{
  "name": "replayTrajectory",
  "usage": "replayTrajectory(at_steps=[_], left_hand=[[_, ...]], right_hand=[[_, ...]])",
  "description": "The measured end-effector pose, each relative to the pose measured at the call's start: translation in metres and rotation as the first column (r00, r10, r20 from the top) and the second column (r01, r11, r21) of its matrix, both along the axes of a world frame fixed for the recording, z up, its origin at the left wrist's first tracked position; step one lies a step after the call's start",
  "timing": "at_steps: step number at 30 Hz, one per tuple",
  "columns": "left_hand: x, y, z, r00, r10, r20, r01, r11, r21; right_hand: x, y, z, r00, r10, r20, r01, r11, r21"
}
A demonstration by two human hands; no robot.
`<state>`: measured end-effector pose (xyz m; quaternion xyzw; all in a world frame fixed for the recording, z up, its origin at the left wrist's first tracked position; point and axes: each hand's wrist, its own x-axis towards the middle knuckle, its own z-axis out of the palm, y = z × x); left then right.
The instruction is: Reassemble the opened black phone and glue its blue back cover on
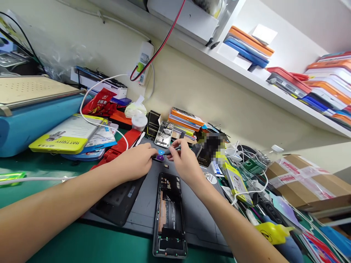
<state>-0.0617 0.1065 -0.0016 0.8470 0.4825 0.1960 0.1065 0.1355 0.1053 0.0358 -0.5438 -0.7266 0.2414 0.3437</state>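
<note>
Head view. At mid-frame, the right hand (pixel 184 156) pinches a slim dark tool (pixel 168 151), fingers closed round it, tip near a small purple part (pixel 160 158). The left hand (pixel 141 157), fingers curled, is at the part's left side; whether it grips the part cannot be told. Probable hazards: should the tool slip, it could scratch the part, or flick it away if poorly held. Just below, a small component (pixel 166 166) could be swept aside by a passing hand. Lower centre, the opened phone (pixel 170 219) has its interior exposed; a dropped tool might damage it.
</note>
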Motion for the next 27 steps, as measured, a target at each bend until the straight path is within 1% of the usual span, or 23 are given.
replayTrajectory(at_steps=[4,10,13,18,22,27], left_hand=[[0.0,-0.001,0.001,1.0,0.014,0.026,-0.014,1.0,0.001],[-0.001,-0.001,0.002,0.994,0.015,0.108,-0.017,1.0,0.011],[-0.002,0.0,0.003,0.987,0.008,0.158,-0.012,1.0,0.023],[-0.002,-0.002,0.006,0.969,-0.015,0.247,0.0,0.998,0.062],[0.0,-0.007,0.011,0.957,-0.041,0.286,0.012,0.995,0.101],[0.003,-0.013,0.016,0.945,-0.07,0.321,0.022,0.989,0.149]], right_hand=[[0.001,-0.001,-0.001,0.998,0.005,-0.061,-0.005,1.0,-0.005],[0.006,-0.008,0.004,0.968,-0.035,-0.25,0.028,0.999,-0.034],[0.01,-0.012,0.005,0.926,-0.07,-0.372,0.039,0.995,-0.09],[0.02,-0.024,0.003,0.83,-0.129,-0.542,0.034,0.983,-0.182],[0.023,-0.033,0.001,0.767,-0.151,-0.624,0.019,0.977,-0.213],[0.021,-0.037,-0.001,0.709,-0.152,-0.689,0.0,0.976,-0.216]])
